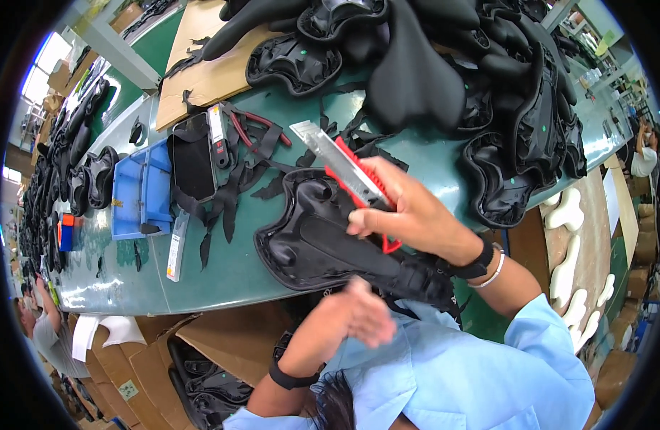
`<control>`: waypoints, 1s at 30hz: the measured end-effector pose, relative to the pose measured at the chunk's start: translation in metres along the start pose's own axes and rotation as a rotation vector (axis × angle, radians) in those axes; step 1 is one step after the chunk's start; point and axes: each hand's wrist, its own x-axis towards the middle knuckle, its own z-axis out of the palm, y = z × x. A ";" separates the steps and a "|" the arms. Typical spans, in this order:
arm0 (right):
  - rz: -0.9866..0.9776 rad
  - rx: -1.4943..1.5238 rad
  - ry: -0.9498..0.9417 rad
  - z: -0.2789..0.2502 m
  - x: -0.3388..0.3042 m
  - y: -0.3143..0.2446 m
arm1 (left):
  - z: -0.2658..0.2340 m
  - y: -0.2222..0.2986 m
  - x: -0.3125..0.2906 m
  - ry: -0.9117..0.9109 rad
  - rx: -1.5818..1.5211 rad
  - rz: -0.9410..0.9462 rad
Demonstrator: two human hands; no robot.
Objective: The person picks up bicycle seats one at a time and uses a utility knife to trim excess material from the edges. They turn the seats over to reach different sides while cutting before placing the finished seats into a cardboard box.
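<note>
On the green bench (222, 279), right in front of you, the black saddle shell (316, 236) lies underside up, its near end over the bench edge by your chest. Your right hand (409, 215) is closed round the red utility knife (344, 172), blade out & pointing up-left, held above the shell. Your left hand (362, 312) hovers w/ fingers loosely curled, holding nothing, just beside the shell's near end. Blue tray (140, 190) sits further left; a pile of black saddles (452, 64) behind.
</note>
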 end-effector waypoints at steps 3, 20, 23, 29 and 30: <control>-0.057 -0.448 0.129 -0.009 0.006 -0.030 | 0.032 0.025 -0.012 0.369 0.829 0.593; -0.264 -0.922 0.277 -0.016 -0.037 -0.012 | -0.008 0.091 0.054 0.854 1.069 1.084; -0.137 -0.969 0.262 -0.014 -0.043 -0.011 | -0.011 0.091 0.050 0.786 0.826 0.991; -0.187 -1.218 0.129 -0.008 -0.042 -0.006 | -0.008 0.092 0.052 0.741 0.626 0.985; -0.181 -1.276 0.137 -0.003 -0.046 -0.005 | -0.008 0.092 0.052 0.725 0.522 1.012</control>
